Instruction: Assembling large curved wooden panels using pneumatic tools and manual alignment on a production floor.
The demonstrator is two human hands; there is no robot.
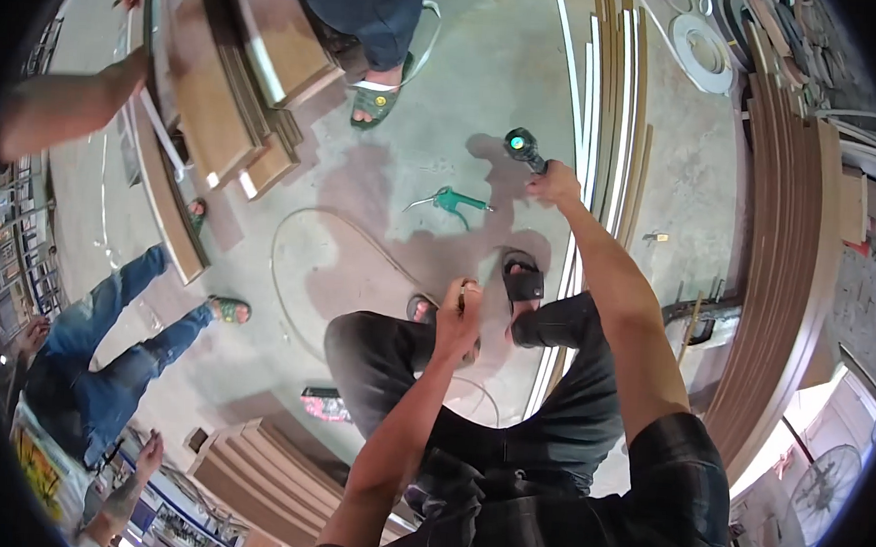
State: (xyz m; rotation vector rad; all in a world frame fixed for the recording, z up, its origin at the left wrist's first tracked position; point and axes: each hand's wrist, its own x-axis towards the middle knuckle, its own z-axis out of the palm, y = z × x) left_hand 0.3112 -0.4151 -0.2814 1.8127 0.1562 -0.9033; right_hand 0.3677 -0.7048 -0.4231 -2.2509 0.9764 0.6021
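Observation:
My right hand (559,185) is stretched forward and wrapped round the handle of a black tool with a round, teal-glowing end (520,145); its exact kind does not show. Held over my knees, my left hand (458,319) is closed, with a small dark thing, too small to name, showing at the fingers. A green air blow gun (452,200) with a thin metal nozzle lies on the concrete floor ahead, apart from both hands. A pale hose (347,219) curves over the floor near my left foot.
Long white and brown strips (610,104) lie along my right. Beyond them, brown boards (787,222) are stacked. Wood panels (209,113) stand at the far left, where co-workers' arms and sandalled feet show. More boards (259,472) lie behind left. A tape roll (702,52) sits far right.

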